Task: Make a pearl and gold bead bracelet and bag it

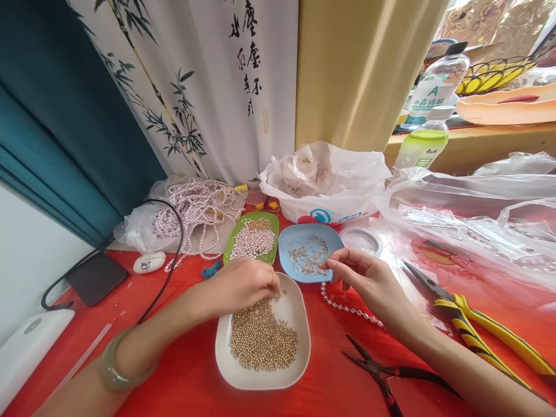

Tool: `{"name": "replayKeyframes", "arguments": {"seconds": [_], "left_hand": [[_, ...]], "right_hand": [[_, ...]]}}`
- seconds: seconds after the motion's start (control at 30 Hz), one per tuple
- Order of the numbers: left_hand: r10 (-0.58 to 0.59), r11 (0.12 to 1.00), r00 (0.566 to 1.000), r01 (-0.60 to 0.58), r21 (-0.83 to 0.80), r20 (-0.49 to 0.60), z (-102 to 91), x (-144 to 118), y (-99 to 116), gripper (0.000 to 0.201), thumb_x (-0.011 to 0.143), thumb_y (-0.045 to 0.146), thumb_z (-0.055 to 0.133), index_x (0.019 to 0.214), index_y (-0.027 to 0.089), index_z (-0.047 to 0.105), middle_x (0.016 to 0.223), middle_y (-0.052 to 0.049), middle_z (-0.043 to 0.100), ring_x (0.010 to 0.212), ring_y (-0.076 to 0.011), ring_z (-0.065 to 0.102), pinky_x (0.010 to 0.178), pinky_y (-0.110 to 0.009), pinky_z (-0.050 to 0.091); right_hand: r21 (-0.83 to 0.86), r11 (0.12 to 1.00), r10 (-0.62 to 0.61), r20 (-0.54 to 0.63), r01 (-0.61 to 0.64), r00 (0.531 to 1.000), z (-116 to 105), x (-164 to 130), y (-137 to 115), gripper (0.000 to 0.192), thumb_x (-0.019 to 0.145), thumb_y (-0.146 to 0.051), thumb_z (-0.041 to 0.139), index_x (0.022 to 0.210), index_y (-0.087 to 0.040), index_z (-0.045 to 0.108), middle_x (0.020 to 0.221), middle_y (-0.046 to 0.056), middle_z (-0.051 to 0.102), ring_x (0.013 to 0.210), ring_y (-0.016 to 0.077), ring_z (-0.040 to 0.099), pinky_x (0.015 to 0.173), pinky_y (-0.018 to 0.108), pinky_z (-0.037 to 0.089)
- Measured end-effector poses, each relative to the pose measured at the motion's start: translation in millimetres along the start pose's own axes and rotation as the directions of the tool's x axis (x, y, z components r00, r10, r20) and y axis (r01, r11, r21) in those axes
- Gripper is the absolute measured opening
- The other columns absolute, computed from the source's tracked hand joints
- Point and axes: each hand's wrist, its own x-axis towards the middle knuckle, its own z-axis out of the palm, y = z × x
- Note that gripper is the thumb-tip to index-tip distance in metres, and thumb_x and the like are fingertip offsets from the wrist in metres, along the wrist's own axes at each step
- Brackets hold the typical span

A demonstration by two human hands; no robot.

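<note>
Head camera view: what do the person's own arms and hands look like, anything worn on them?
Both forearms are bare, with no sleeves in sight and no gloves. The left hand has a thick, smooth, pale green jade-like bangle around its forearm near the wrist. A thin ring may sit on one finger of that hand, but it is too small to be sure. The right hand shows no bracelet or watch.

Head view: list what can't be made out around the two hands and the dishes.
- Left hand: fingertips buried in the gold beads of the white dish; any bead pinched is hidden.
- Right hand: what its fingertips pinch is too small to tell.
- Pearl strand: its end runs under the right hand.
- Blue dish: metal pieces too small to identify.
- Yellow-handled pliers: handles cut off by the right edge.
</note>
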Motion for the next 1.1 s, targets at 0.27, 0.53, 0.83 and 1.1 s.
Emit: {"name": "replayKeyframes", "arguments": {"seconds": [0.27, 0.53, 0.83, 1.1], "left_hand": [[0.013, 0.999, 0.993, -0.017, 0.035, 0.114, -7.7, -4.6, -0.1, 0.018, 0.074, 0.009, 0.052, 0.076, 0.019, 0.066, 0.079, -0.003, 0.065, 0.073, -0.016, 0.059, 0.062, -0.025, 0.038], [0.034, 0.994, 0.984, -0.05, 0.092, 0.174, -7.0, -3.4, 3.0, 0.011, 0.078, 0.017, 0.054, 0.079, 0.02, 0.064, 0.081, -0.002, 0.063, 0.074, -0.0157, 0.058, 0.061, -0.024, 0.038], [0.068, 0.978, 0.972, -0.109, 0.178, 0.226, -5.6, -2.6, 1.2, 0.014, 0.079, 0.016, 0.05, 0.078, 0.02, 0.063, 0.08, -0.001, 0.063, 0.077, -0.0151, 0.057, 0.062, -0.024, 0.037], [0.083, 0.984, 0.972, -0.115, 0.136, 0.222, -6.6, -2.3, -0.4, 0.018, 0.079, 0.013, 0.047, 0.076, 0.019, 0.063, 0.079, -0.001, 0.064, 0.077, -0.0146, 0.058, 0.064, -0.024, 0.038]], "right_hand": [[0.019, 0.999, 0.029, 0.032, -0.029, 0.999, 3.3, -3.8, -0.9, 0.019, 0.074, -0.036, 0.055, 0.067, -0.019, 0.052, 0.056, -0.004, 0.049, 0.047, 0.0094, 0.044, 0.045, 0.022, 0.035], [0.079, 0.992, 0.085, 0.094, -0.093, 0.992, 10.1, -12.7, 5.7, 0.02, 0.075, -0.037, 0.054, 0.067, -0.019, 0.052, 0.055, -0.004, 0.047, 0.048, 0.0091, 0.042, 0.044, 0.021, 0.033], [0.056, 0.994, 0.086, 0.095, -0.091, 0.992, 10.1, -15.0, 2.1, 0.02, 0.074, -0.038, 0.055, 0.066, -0.019, 0.053, 0.056, -0.004, 0.047, 0.05, 0.0096, 0.04, 0.046, 0.021, 0.033], [0.056, 0.993, 0.092, 0.126, -0.099, 0.988, 10.0, -15.0, 8.2, 0.02, 0.076, -0.038, 0.054, 0.067, -0.02, 0.053, 0.055, -0.004, 0.046, 0.05, 0.0099, 0.039, 0.045, 0.021, 0.031]]}}
